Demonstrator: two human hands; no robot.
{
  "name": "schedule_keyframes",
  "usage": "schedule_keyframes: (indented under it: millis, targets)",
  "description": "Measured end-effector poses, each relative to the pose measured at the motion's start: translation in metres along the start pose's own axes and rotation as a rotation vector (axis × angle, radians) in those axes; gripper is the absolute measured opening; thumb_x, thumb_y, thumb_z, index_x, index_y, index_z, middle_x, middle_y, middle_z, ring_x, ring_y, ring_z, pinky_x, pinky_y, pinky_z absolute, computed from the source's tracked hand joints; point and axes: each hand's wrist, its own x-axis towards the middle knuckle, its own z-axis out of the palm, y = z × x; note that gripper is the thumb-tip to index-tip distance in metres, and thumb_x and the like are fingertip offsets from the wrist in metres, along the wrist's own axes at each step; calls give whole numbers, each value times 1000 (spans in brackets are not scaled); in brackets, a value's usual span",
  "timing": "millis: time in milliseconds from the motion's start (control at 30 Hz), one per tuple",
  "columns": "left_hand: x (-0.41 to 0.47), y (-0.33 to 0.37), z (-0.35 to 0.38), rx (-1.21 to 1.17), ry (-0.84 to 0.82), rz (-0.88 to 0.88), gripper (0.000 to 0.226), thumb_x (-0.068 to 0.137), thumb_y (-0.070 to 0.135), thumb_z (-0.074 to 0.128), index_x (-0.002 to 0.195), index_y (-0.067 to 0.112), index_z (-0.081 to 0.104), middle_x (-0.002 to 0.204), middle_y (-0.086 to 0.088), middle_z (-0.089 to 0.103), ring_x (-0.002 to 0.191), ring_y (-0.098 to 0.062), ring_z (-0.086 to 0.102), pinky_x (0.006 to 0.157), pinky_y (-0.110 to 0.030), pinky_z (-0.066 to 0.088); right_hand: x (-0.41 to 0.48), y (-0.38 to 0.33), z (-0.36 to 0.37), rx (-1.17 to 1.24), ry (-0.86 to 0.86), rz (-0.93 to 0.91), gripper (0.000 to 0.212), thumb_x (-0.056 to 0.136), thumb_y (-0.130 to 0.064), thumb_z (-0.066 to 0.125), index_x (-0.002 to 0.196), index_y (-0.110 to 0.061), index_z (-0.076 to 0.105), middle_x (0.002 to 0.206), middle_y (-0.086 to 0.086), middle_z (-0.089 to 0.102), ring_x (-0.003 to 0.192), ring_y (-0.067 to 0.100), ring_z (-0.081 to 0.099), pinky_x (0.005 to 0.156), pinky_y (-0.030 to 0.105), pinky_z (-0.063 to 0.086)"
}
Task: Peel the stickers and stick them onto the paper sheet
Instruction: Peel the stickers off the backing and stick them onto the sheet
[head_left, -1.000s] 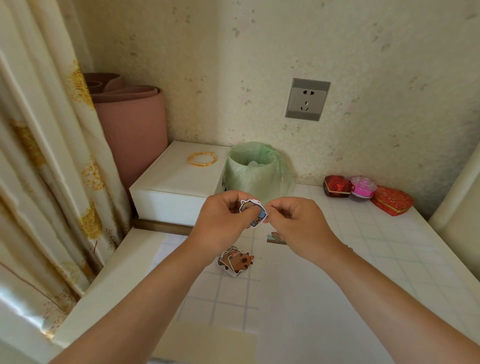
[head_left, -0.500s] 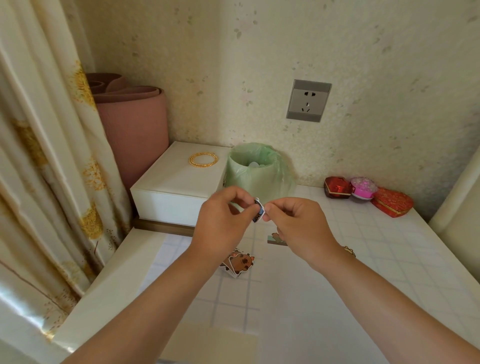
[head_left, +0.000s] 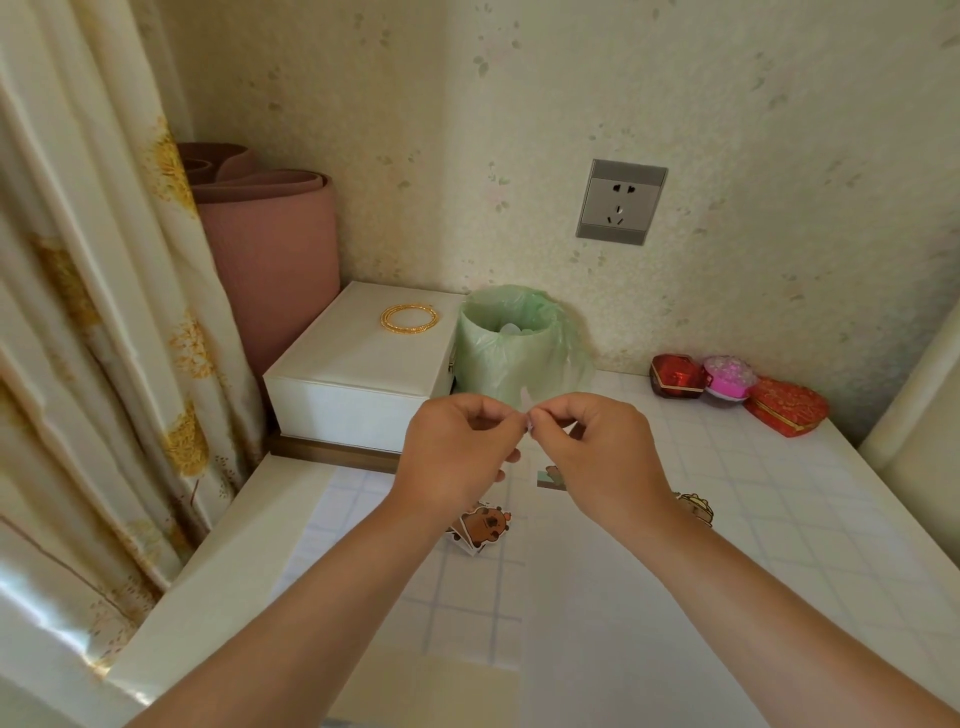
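My left hand (head_left: 457, 447) and my right hand (head_left: 597, 447) meet above the table, both pinching one small sticker (head_left: 528, 410) between fingertips; it shows edge-on, only a pale sliver. Below my left wrist a small pile of capybara stickers (head_left: 480, 526) lies on the checked paper sheet (head_left: 597, 613). Another sticker (head_left: 549, 477) lies flat on the sheet, partly hidden by my right hand, and one more sticker (head_left: 697, 508) peeks out beside my right wrist.
A green-lined bin (head_left: 519, 343) stands just behind my hands. A white box (head_left: 358, 374) with gold bangles (head_left: 410, 318) sits at back left, beside a rolled pink mat (head_left: 265, 249) and a curtain (head_left: 88, 312). Red and pink gift boxes (head_left: 737, 389) lie back right.
The sticker's printed face showed between my hands a second ago; it has turned edge-on and my fingertips have closed together on it. My hands stayed in place.
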Motion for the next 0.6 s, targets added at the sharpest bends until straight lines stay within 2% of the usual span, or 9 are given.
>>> schedule_keyframes:
  millis: [133, 200, 267, 333, 400, 500, 600]
  targets:
    - [5, 0, -6, 31, 47, 1, 14, 84, 28, 73, 79, 16, 70, 69, 2, 72, 69, -14, 72, 63, -34, 62, 3, -5, 1, 67, 11, 3, 19, 93, -34, 69, 74, -30, 70, 66, -23, 64, 58, -3, 56, 57, 10, 39]
    - [9, -1, -10, 73, 81, 8, 13, 82, 28, 72, 79, 16, 67, 67, 1, 71, 69, -18, 72, 66, -37, 62, 4, -7, 3, 118, -9, 44, 19, 93, -32, 67, 75, -27, 68, 58, -24, 58, 55, 0, 53, 59, 20, 45]
    - [12, -1, -17, 158, 113, 56, 11, 81, 28, 68, 77, 18, 64, 67, 1, 68, 68, -18, 69, 66, -36, 60, 6, -9, 4, 149, -20, 80, 18, 93, -25, 64, 76, -26, 67, 55, -24, 55, 52, 2, 51, 58, 24, 45]
    - [14, -1, -26, 316, 131, 142, 13, 84, 29, 65, 77, 20, 60, 67, 4, 63, 62, -12, 60, 58, -28, 52, 7, -13, 4, 171, -17, 107, 19, 93, -21, 61, 75, -25, 66, 55, -23, 55, 48, 4, 48, 54, 28, 48]
    - [17, -1, -36, 432, 140, 215, 15, 88, 28, 61, 78, 18, 57, 66, 5, 59, 59, -13, 54, 55, -29, 47, 10, -15, 4, 182, -8, 124, 19, 93, -20, 59, 76, -24, 66, 61, -20, 56, 50, 8, 49, 54, 31, 49]
    - [24, -1, -49, 468, 169, 211, 13, 92, 22, 55, 82, 14, 57, 67, 1, 58, 60, -16, 52, 56, -30, 44, 17, -18, 2, 186, 11, 167, 18, 93, -20, 58, 78, -21, 68, 63, -15, 60, 53, 9, 49, 52, 24, 39]
    - [29, -1, -64, 450, 167, 172, 14, 93, 20, 50, 84, 13, 58, 71, -3, 61, 63, -20, 53, 58, -32, 46, 33, -25, 0, 174, 51, 158, 25, 95, -17, 58, 75, -19, 71, 71, -8, 71, 54, 16, 48, 51, 26, 40]
